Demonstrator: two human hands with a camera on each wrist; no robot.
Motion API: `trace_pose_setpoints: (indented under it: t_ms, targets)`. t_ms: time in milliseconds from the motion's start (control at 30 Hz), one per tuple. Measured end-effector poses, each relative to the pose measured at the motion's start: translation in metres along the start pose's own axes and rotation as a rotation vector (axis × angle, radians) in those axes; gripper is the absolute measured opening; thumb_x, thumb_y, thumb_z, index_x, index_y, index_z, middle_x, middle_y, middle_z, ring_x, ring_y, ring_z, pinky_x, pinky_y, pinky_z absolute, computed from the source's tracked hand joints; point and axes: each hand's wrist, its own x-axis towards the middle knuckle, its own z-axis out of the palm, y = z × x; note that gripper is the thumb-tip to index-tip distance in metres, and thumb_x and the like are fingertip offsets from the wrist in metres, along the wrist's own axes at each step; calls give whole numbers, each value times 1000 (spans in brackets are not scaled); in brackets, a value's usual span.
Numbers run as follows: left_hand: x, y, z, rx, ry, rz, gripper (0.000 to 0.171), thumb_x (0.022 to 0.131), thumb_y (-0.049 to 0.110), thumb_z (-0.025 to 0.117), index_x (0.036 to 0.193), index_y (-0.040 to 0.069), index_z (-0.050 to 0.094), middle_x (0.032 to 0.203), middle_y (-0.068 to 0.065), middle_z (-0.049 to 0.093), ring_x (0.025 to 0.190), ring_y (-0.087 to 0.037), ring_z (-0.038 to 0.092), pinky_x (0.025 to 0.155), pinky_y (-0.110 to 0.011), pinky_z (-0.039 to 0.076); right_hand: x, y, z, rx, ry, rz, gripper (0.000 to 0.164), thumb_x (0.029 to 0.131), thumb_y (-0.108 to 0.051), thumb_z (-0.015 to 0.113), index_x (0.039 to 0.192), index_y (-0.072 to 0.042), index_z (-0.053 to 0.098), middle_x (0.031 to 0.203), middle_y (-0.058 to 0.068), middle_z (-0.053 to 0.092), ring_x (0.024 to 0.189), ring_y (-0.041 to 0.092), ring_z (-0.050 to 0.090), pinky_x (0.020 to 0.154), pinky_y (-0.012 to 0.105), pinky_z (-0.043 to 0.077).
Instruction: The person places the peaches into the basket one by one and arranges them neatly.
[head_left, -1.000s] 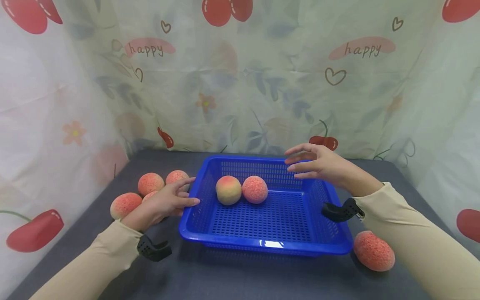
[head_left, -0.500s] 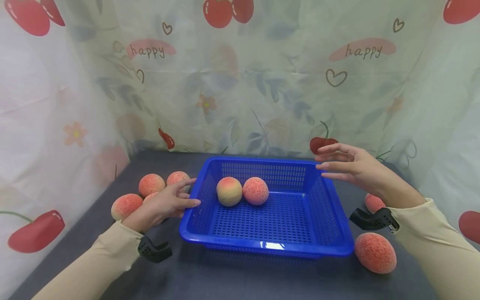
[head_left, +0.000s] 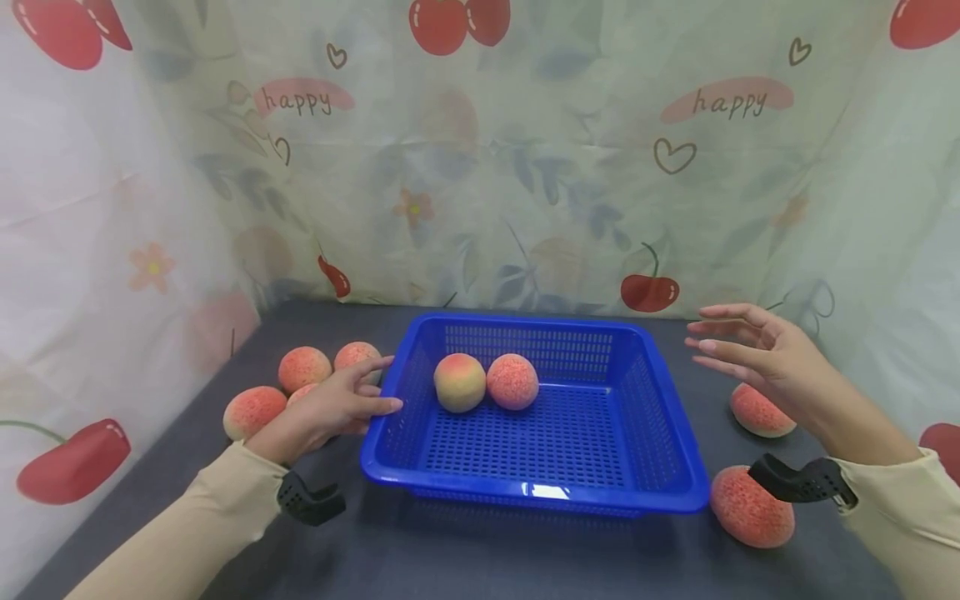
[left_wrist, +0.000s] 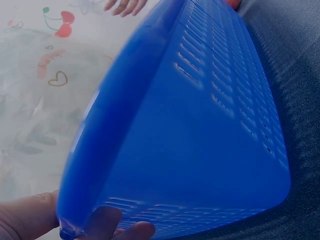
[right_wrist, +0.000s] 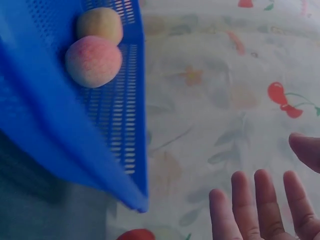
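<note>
A blue plastic basket holds two peaches: a yellowish one and a pinkish-red one side by side. My left hand holds the basket's left rim; the left wrist view has the thumb on one side of the rim and fingertips beneath it. To the right of the basket, my right hand hovers with loosely spread fingers and nothing in them. Below it on the table lies a red peach, and a larger red peach sits nearer, by the basket's front right corner.
Several more peaches, among them one at the outer left, cluster left of the basket, partly behind my left hand. A dark cloth covers the table. Patterned curtains close in the back and both sides.
My right hand has moved rightward from above the basket to beyond its right rim, uncovering the farther right-hand peach. My left hand and the basket stay put.
</note>
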Motion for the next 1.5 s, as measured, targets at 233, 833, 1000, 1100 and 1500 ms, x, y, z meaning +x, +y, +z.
trace_pose_setpoints:
  t_ms: [233,833,1000,1100,1500]
  targets:
    - [1,0,-1,-10,0,5,79,93,17,65,155,11,15,135,-30,52,103,-31,68,82,-47,57,-27,12,-8,-145,59,59,36,97,6,49,127,-14,53,117,-5,66,107,6,66,85,21,55]
    - [0,-1,0,-3,8,-2,80,92,18,67,155,12,16,137,-31,50,106,-34,67,83,-47,57,-86,55,-27,-611,185,288,36,97,-17,59,131,-10,49,114,-27,61,103,-12,58,76,11,48]
    - [0,-1,-1,4,10,0,80,93,18,66,155,12,16,137,-30,50,105,-33,67,83,-47,57,-101,65,-31,-614,146,268,38,97,-10,57,134,-11,48,118,-28,59,107,-14,55,77,14,50]
    - [1,-1,-1,2,9,-1,79,93,18,66,155,12,17,137,-30,50,105,-34,67,83,-47,57,-108,70,-32,-620,117,278,42,97,-10,57,138,-12,46,122,-29,57,110,-17,50,78,14,50]
    - [1,-1,-1,0,6,-5,81,92,19,67,155,13,17,138,-30,49,108,-36,66,83,-48,57,-118,86,-38,-579,13,350,51,97,-10,57,145,-4,40,127,-33,52,111,-24,39,76,16,49]
